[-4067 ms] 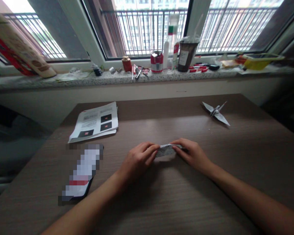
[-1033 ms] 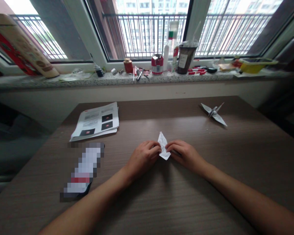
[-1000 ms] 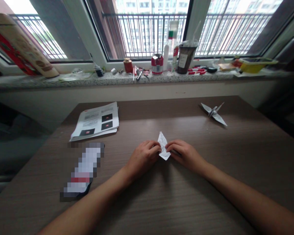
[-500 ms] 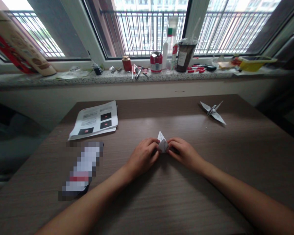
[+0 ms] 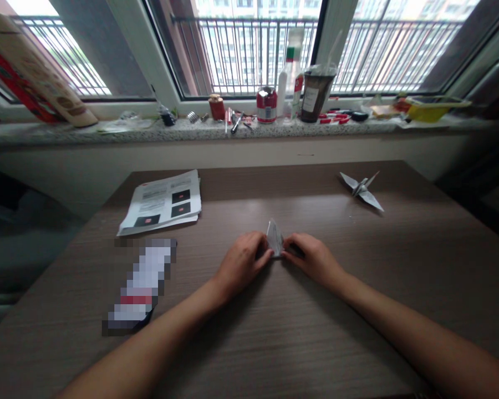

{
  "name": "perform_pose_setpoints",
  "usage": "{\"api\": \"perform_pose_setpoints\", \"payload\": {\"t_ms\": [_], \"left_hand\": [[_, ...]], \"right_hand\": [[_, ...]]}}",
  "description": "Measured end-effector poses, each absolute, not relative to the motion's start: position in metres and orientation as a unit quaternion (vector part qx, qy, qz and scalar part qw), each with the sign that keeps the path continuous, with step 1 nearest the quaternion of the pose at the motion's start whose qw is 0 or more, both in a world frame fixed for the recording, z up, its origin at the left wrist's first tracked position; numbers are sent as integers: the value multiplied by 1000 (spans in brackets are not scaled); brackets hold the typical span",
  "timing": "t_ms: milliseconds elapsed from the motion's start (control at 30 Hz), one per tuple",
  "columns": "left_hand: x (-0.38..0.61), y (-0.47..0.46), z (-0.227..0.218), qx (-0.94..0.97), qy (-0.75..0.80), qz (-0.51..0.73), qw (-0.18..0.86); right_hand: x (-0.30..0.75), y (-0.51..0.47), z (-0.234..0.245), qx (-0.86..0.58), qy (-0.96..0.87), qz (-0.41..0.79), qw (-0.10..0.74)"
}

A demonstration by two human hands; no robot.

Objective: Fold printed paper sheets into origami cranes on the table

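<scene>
Paper piece [image 5: 275,239] stands pinched between my left grip [image 5: 242,263] and right grip [image 5: 314,259], both closed on it | paper crane [image 5: 361,189] lies well apart, beyond right grip

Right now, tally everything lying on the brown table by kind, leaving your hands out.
half-folded paper, pinched between left hand and right hand: 1
finished paper crane: 1
stack of printed sheets: 1
phone: 1
Total: 4

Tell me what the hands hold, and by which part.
Both hold one small folded paper: the left hand pinches its lower left edge, the right hand its lower right edge. Its pointed top stands free above them.
</scene>
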State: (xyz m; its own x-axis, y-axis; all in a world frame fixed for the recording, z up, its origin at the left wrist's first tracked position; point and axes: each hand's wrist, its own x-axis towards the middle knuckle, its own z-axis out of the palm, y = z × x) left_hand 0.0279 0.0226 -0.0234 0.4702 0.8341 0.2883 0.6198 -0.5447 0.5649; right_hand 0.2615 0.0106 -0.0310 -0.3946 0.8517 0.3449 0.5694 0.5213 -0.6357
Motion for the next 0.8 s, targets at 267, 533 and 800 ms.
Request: {"api": "perform_pose_setpoints", "payload": {"t_ms": [267, 533, 800], "left_hand": [[25, 24, -26, 846, 419, 287, 162], [24, 18, -21, 871, 416, 251, 78], [19, 16, -18, 870, 429, 229, 82]], "right_hand": [[261, 10, -35, -409, -836, 169, 325], [262, 8, -28, -370, -868, 136, 303], [262, 4, -21, -323, -891, 141, 286]]}}
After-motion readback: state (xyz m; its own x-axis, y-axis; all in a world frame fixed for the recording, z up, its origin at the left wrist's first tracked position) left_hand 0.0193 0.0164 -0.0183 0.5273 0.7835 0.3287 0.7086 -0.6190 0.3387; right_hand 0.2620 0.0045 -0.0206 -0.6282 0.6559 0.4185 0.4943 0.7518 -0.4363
